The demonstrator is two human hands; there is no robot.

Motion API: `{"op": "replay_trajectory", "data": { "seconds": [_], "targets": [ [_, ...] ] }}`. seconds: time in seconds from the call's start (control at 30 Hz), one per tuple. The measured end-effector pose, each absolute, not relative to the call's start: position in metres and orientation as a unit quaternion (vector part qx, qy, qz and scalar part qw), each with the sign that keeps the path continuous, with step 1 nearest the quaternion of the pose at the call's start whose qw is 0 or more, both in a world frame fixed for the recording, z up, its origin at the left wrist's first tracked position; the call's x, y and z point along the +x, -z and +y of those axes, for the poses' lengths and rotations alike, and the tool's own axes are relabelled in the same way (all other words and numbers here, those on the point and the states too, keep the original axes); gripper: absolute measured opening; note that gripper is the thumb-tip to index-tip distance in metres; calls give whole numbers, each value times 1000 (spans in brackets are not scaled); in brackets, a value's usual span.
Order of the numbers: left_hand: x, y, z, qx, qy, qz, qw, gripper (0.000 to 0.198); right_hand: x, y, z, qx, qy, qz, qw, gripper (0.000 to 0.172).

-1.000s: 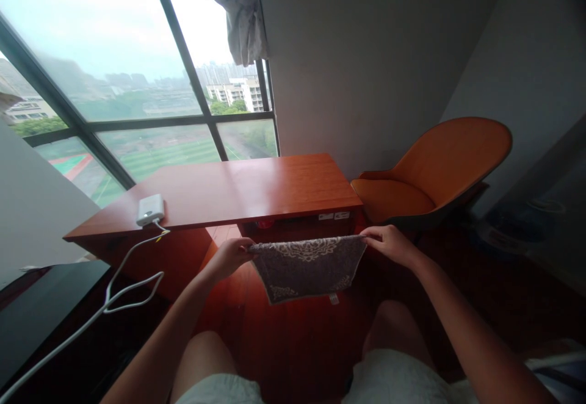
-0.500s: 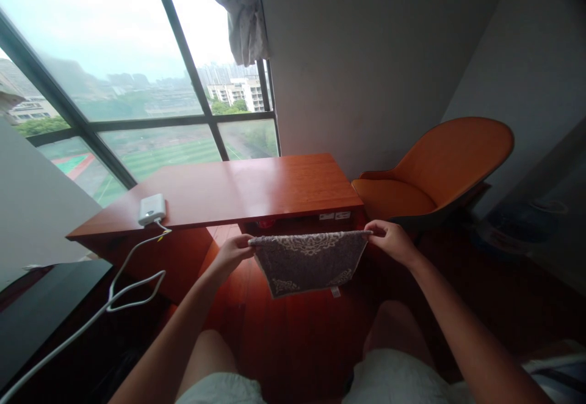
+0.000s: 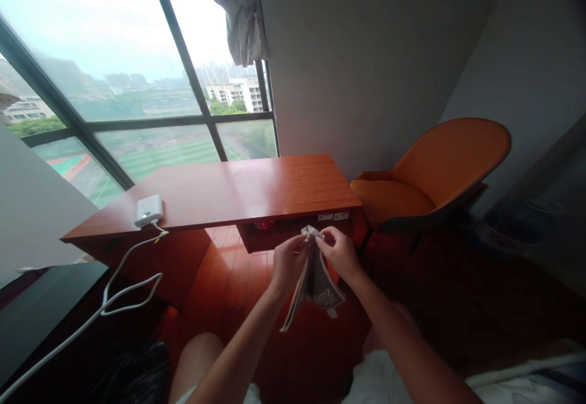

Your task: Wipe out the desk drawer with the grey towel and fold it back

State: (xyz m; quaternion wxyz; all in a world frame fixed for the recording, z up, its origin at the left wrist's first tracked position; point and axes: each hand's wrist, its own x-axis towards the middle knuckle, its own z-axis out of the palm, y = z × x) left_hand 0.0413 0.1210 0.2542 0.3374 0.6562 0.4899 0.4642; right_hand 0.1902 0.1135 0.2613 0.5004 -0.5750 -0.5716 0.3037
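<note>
A grey patterned cloth (image 3: 324,288) with a pale edge and a small white tag hangs bunched between my two hands, in front of the desk's near edge. My left hand (image 3: 291,259) pinches its top from the left. From the right, my right hand (image 3: 337,250) grips the top as well, its fingers close to those of the left. The cloth's lower part falls in folds that spread apart above the reddish floor.
The reddish wooden desk (image 3: 238,190) stands ahead, with a white device (image 3: 149,210) on its left part and a white cable (image 3: 132,294) trailing down left. An orange chair (image 3: 458,160) is at the right. A dark plastic bag (image 3: 141,373) lies low at the left.
Both hands have come together from the cloth's two ends. The cloth, earlier stretched wide between them, is now gathered at the top and folded.
</note>
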Motion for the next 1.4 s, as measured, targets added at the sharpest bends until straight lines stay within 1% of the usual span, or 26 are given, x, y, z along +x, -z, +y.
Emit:
{"op": "replay_trajectory", "data": {
  "seconds": [0.1,0.3,0.4,0.5,0.57,0.63,0.7,0.8,0.87,0.97,1.13,1.27,1.33,1.4],
  "targets": [
    [48,-256,114,680,-452,497,295,26,183,-258,109,-566,-313,-571,506,12],
    [48,-255,106,689,-412,548,234,26,182,-250,100,-566,-339,-557,504,16],
    [48,-254,104,692,-425,528,247,28,181,-255,94,-542,-362,-557,515,19],
    [46,-253,103,692,-454,496,262,32,183,-263,88,-481,-421,-572,514,29],
    [42,-252,104,685,-476,484,266,33,187,-268,87,-441,-475,-583,490,36],
    [39,-253,107,675,-491,472,283,25,195,-270,91,-425,-499,-598,460,36],
    [34,-256,112,671,-494,461,306,18,206,-270,98,-453,-450,-612,466,31],
    [27,-265,119,668,-494,446,332,18,227,-266,112,-500,-313,-642,490,25],
    [22,-273,123,666,-494,434,352,19,239,-262,119,-494,-282,-688,450,25],
    [13,-285,128,672,-482,412,382,20,250,-257,125,-476,-284,-741,379,32],
    [-2,-292,134,689,-458,394,400,20,245,-263,129,-414,-327,-773,353,38],
    [-13,-292,136,681,-465,382,417,20,236,-267,132,-382,-349,-782,348,33],
    [-18,-293,135,675,-467,376,429,20,232,-267,133,-380,-327,-795,341,32],
    [-22,-296,135,671,-468,375,436,21,229,-267,135,-383,-310,-811,315,28]
  ]
}}
